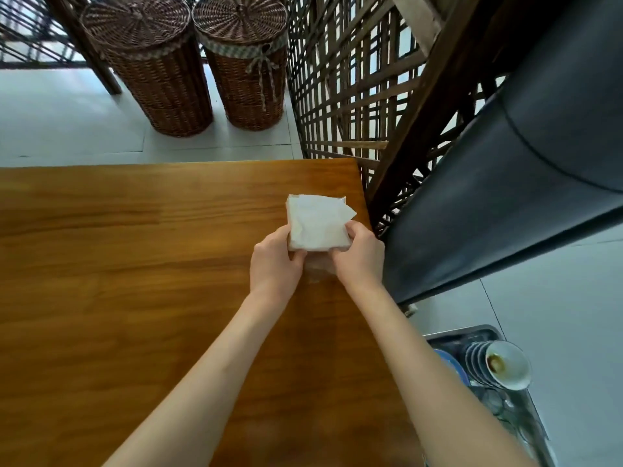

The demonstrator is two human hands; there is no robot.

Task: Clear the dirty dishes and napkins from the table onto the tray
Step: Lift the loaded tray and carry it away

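A square stack of white napkins (pixel 317 220) lies near the far right corner of the wooden table (pixel 135 264). My left hand (pixel 274 261) grips the stack's near left corner, thumb on its front edge. My right hand (pixel 359 256) grips the near right corner, fingers curled over the top. Low at the right, beside the table, a grey tray (pixel 485 332) holds stacked bowls (pixel 499 364), a blue plate (pixel 450 364) and some glassware.
Two lidded wicker baskets (pixel 182 62) stand on the tiled floor beyond the table. A dark wooden lattice screen (pixel 354 96) rises by the table's far right corner. A dark upholstered seat back (pixel 505 197) stands to the right of the table.
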